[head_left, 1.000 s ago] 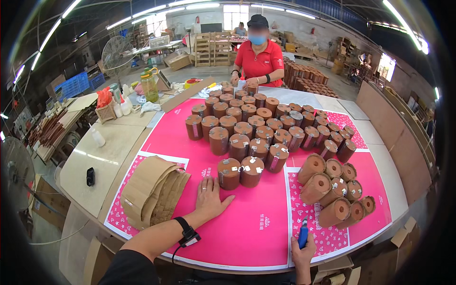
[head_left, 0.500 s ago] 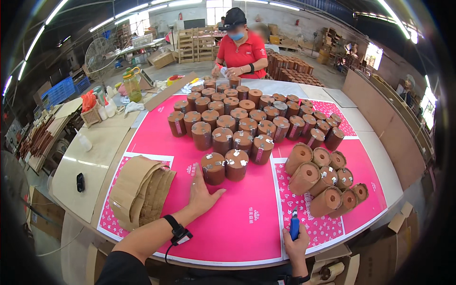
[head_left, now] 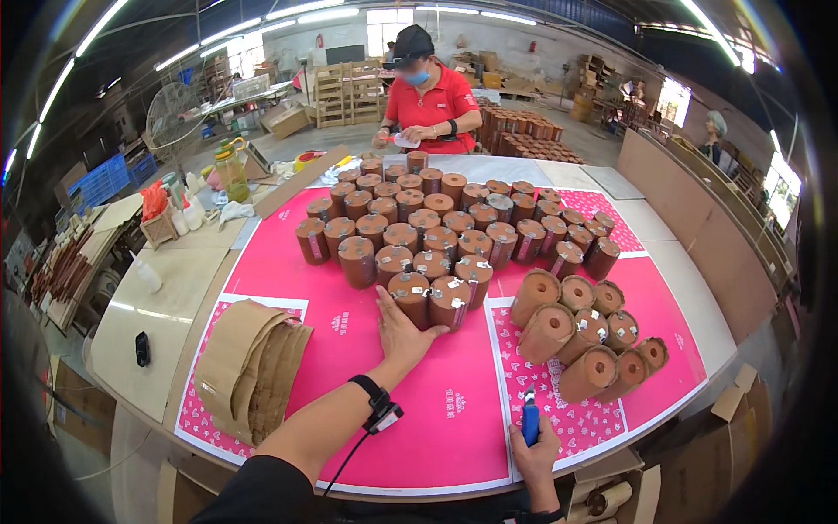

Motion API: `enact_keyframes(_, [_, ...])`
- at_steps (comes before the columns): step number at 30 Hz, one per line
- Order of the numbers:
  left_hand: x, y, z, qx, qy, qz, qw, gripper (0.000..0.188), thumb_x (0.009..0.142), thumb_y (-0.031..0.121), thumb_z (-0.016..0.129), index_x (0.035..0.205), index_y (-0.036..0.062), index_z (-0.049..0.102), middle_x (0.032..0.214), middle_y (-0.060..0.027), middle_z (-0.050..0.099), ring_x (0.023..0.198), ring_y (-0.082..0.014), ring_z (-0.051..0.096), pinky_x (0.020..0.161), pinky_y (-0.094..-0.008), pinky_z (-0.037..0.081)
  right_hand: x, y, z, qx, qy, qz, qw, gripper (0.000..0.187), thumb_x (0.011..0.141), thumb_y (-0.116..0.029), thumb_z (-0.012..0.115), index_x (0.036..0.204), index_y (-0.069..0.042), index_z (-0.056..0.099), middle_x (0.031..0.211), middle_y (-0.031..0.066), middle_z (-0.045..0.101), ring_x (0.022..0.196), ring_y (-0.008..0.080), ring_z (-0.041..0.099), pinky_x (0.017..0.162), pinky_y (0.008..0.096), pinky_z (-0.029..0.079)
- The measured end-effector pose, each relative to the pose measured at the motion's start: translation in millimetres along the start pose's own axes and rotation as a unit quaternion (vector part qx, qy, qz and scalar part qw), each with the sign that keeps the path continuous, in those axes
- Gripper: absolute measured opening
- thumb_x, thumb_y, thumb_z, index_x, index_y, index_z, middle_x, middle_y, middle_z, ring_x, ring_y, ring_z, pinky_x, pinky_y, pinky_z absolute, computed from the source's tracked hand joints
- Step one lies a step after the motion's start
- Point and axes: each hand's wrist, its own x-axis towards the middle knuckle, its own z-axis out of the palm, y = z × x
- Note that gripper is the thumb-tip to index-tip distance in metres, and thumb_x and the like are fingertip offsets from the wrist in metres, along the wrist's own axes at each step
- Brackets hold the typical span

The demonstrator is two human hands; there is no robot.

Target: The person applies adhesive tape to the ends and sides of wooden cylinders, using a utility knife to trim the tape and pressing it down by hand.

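My left hand [head_left: 403,334], fingers and thumb spread, presses against the near side of two brown cylinders at the front of the group: the left cylinder [head_left: 408,299] and the right cylinder [head_left: 449,303]. Both stand upright, close against the ones behind, with silvery patches on their tops. In my right hand [head_left: 536,454], by the table's front edge, is a blue utility knife [head_left: 531,421], its blade pointing away from me. Beyond the knife, several paper-wrapped cylinders [head_left: 546,334] stand in a cluster, each with a round hole in its top.
A stack of brown paper sheets [head_left: 249,371] lies at left on the pink printed sheet [head_left: 349,437]. Many brown cylinders [head_left: 356,262] fill the table's middle. Across it, a person in a red shirt [head_left: 432,105] handles something white. A small black object [head_left: 142,348] lies far left.
My left hand has pushed forward, and the two front cylinders have closed up against the group. The right hand still holds the knife. The whole view has shifted slightly.
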Motion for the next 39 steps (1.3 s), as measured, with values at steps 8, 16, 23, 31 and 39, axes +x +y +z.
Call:
enact_keyframes(8, [-6, 20, 14, 0.017, 0.029, -0.049, 0.998, 0.155, 0.059, 0.062, 0.09, 0.156, -0.0034, -0.011, 0.162, -0.032, 0.011, 0.153, -0.0438, 0.013, 0.122, -0.0603, 0.012, -3, 6, 4, -0.008, 0.006, 0.019, 1.0, 0.027, 0.08, -0.016, 0.08, 0.078, -0.003, 0.056, 0.059, 0.0029, 0.052, 0.054, 0.0096, 0.047, 0.05, 0.0307, 0.039])
enact_keyframes(16, [15, 38, 50, -0.014, 0.002, -0.024, 1.0, 0.155, 0.058, 0.056, 0.094, 0.156, 0.0, -0.013, 0.158, -0.0391, 0.006, 0.15, -0.0508, 0.011, 0.122, -0.0607, 0.01, -6, 8, 0, -0.031, 0.012, -0.065, 0.997, 0.048, 0.084, -0.027, 0.079, 0.124, -0.003, 0.067, 0.076, 0.014, 0.066, 0.064, 0.0197, 0.061, 0.063, 0.0357, 0.052])
enact_keyframes(23, [34, 58, 86, 0.042, 0.064, -0.119, 0.99, 0.149, 0.056, 0.059, 0.093, 0.157, 0.0066, -0.004, 0.151, -0.0499, 0.007, 0.145, -0.0585, 0.015, 0.122, -0.0578, 0.011, -7, 18, 8, -0.06, 0.027, -0.039, 0.997, 0.033, 0.083, -0.031, 0.08, 0.101, -0.005, 0.071, 0.064, 0.0106, 0.058, 0.054, 0.0199, 0.053, 0.053, 0.0375, 0.046])
enact_keyframes(31, [56, 70, 125, 0.021, 0.08, -0.042, 0.996, 0.143, 0.055, 0.053, 0.095, 0.155, 0.0023, 0.007, 0.138, -0.0304, 0.043, 0.131, -0.0435, 0.04, 0.112, -0.0548, 0.026, -8, 9, 5, -0.06, 0.021, -0.044, 0.997, 0.035, 0.082, -0.032, 0.08, 0.101, -0.005, 0.07, 0.067, 0.0137, 0.061, 0.055, 0.0261, 0.059, 0.054, 0.039, 0.048])
enact_keyframes(39, [97, 87, 164, 0.008, 0.094, 0.0, 0.996, 0.15, 0.057, 0.059, 0.093, 0.157, 0.0019, -0.003, 0.15, -0.037, 0.029, 0.141, -0.0491, 0.03, 0.12, -0.0591, 0.014, -11, 10, 1, -0.021, -0.001, -0.016, 1.0, 0.036, 0.083, -0.03, 0.079, 0.107, -0.005, 0.07, 0.07, 0.0125, 0.061, 0.055, 0.0236, 0.056, 0.054, 0.0365, 0.047])
